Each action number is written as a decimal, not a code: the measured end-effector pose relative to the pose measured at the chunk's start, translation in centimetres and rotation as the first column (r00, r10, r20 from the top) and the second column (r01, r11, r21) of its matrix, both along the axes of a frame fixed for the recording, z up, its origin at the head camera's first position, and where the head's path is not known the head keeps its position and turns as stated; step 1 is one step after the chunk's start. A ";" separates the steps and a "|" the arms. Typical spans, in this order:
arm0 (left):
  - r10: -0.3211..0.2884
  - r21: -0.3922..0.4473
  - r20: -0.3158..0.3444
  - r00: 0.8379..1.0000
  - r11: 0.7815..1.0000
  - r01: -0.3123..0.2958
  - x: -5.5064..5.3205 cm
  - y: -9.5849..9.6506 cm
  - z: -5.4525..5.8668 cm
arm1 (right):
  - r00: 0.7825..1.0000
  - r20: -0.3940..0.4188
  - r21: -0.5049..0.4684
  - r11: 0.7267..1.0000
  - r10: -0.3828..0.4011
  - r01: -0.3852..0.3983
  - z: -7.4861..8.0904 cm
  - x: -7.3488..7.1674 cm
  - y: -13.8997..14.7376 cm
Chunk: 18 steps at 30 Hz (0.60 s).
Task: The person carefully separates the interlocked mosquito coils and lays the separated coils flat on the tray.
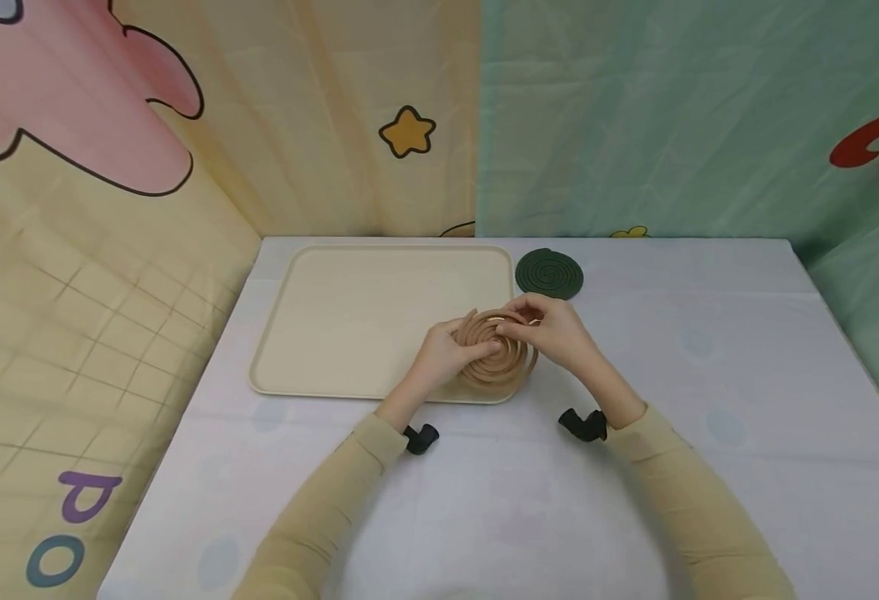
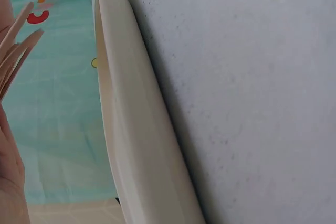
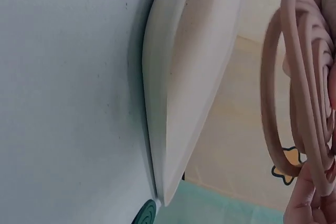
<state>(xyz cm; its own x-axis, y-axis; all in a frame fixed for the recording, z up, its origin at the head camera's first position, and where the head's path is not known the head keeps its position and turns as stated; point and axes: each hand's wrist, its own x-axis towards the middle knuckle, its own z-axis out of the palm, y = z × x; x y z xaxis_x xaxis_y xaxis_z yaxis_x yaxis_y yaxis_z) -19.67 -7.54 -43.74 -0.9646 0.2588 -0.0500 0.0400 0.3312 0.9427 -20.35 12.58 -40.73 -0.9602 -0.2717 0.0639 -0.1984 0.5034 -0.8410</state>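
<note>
Two pale yellow sleeves (image 1: 709, 508) reach in from the near edge of a surface (image 1: 746, 350) covered in white cloth, and the bare hands meet above it, right of the tray's middle. Left hand (image 1: 442, 354): its thumb lies across the face of a tan spiral coil (image 1: 512, 357), the tip near the centre, gripping the coil against fingers mostly hidden behind it. Right hand (image 1: 559, 329): its thumb and forefinger are bent close together, grasping the coil's upper right part. The coil is held up over the near right corner of the tray; in the right wrist view, one outer turn stands away from the rest as a wide loop.

That cream rectangular tray (image 1: 364, 321) has a low raised rim and rounded corners. It lies on the left half of the surface, its long far side beside the far edge.

Both forearms slant inward and away from the near edge, wrists bent so that the hands face each other. Black wrist attachments (image 1: 583, 425) show below both cuffs.

Just beside the tray's far right corner, by the surface's far edge, a dark green spiral coil (image 1: 549, 273) lies flat. Behind hangs a cartoon-printed curtain (image 1: 319, 108), yellow and green.
</note>
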 end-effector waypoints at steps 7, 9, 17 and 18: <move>0.267 0.195 -0.027 0.963 0.947 -0.257 0.0 0.1 -0.4 | 0.976 0.206 -0.293 0.948 -0.067 0.127 -1.5 0.3 -0.8; 0.315 0.251 -0.025 0.949 0.921 -0.299 0.0 0.2 -0.4 | 0.966 0.254 -0.367 0.920 -0.046 0.140 -1.9 0.6 -1.3; 0.296 0.355 0.088 0.951 0.883 -0.308 0.4 0.1 -0.6 | 0.962 0.272 -0.375 0.917 -0.030 0.134 -2.3 1.1 -2.0; 0.248 0.397 0.132 0.960 0.874 -0.280 0.4 -0.1 -0.5 | 0.964 0.263 -0.358 0.925 -0.028 0.124 -2.2 1.0 -1.8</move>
<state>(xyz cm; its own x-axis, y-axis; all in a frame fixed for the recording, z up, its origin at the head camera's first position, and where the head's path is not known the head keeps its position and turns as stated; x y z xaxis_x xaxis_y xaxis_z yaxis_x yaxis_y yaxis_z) -19.28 -7.59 -44.24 -0.9975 0.0077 -0.0696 -0.0700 -0.0944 0.9931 -19.34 10.74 -42.90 -0.9747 -0.2007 -0.0981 0.0676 0.1537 -0.9858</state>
